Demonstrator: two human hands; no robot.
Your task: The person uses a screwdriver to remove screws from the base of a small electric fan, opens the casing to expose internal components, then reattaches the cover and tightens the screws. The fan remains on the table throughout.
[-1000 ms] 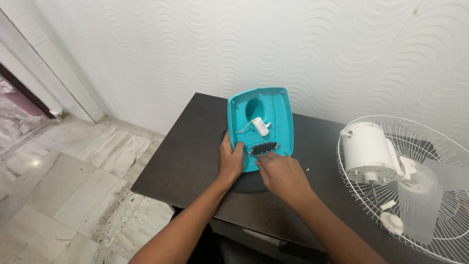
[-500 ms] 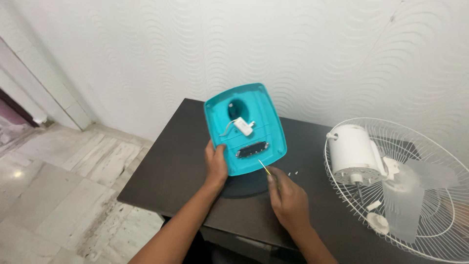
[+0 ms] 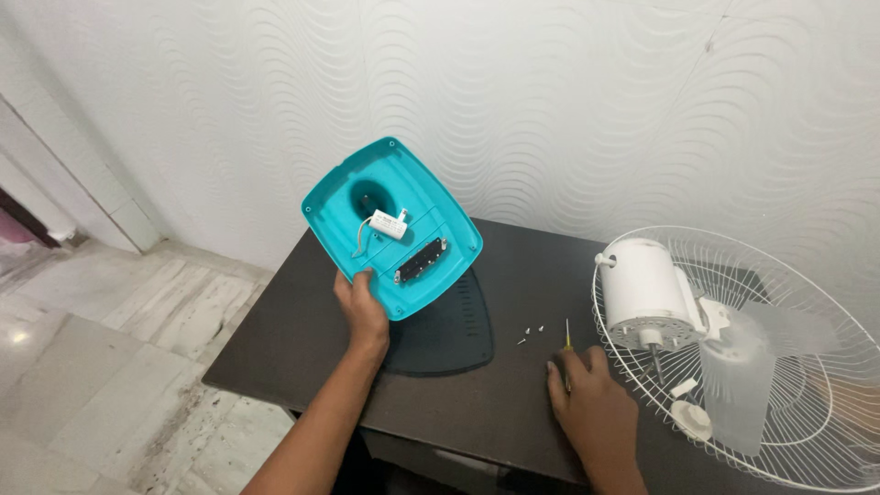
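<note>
Left hand: the left hand is closed on the lower edge of the teal cover, thumb on its inner face, holding it tilted up above the table.
Cover: its hollow side faces the camera; a small white part on thin wires and a dark switch strip sit inside it.
Risk at the cover: it is gripped at one edge only, so it could twist or slip, and the loose white part could tug its wires.
Right hand: the right hand lies on the table, fingers curled around a thin screwdriver.
Below: a dark plate lies flat under the cover.
Screws: small screws lie loose just beside the screwdriver tip; a nudge could roll them off.
Fan: the white motor and wire guard sit just right of that hand, where a sleeve or wrist might catch.
</note>
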